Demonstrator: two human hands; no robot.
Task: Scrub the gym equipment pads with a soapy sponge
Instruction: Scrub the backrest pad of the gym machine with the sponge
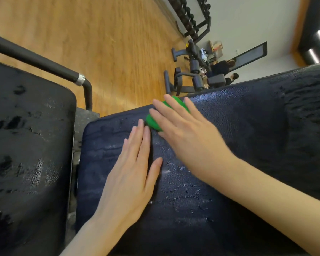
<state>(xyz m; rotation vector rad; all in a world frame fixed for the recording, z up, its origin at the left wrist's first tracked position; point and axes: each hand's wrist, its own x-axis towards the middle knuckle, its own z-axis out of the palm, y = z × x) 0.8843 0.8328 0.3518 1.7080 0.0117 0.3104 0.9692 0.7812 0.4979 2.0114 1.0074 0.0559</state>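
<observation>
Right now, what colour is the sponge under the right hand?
Bright green: the sponge shows under the right hand on the dark pad, in the head view.

No legible text, label, brand, number or sign anywhere in view. Dark pads near: plain textured surface, no markings. Green sponge: no print visible. Far right, by wall: small boxes and clutter too blurred to read.
</observation>
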